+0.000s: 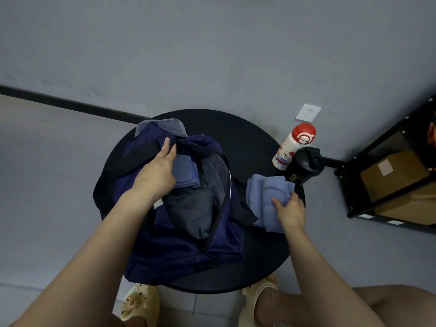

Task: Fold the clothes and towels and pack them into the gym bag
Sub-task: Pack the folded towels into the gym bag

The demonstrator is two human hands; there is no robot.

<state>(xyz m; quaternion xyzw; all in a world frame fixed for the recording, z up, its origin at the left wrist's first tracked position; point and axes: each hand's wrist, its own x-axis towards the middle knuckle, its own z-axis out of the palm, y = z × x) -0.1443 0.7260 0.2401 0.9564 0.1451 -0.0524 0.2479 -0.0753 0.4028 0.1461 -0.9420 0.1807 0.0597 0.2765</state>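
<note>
A navy gym bag (169,246) lies open on a round black table (254,142). Inside it I see a folded blue cloth (186,172) and a dark garment (193,213). My left hand (158,171) rests with straight fingers on the bag's far left edge, by a black strap (139,152). To the right of the bag lies a folded light blue towel (262,194). My right hand (290,208) grips the towel's right edge, thumb on top.
A white bottle with a red cap (292,147) and a black shaker bottle (304,166) stand at the table's right rim. A black metal shelf with cardboard boxes (396,175) stands to the right. A wall socket (308,112) sits behind. My sandalled feet are below the table.
</note>
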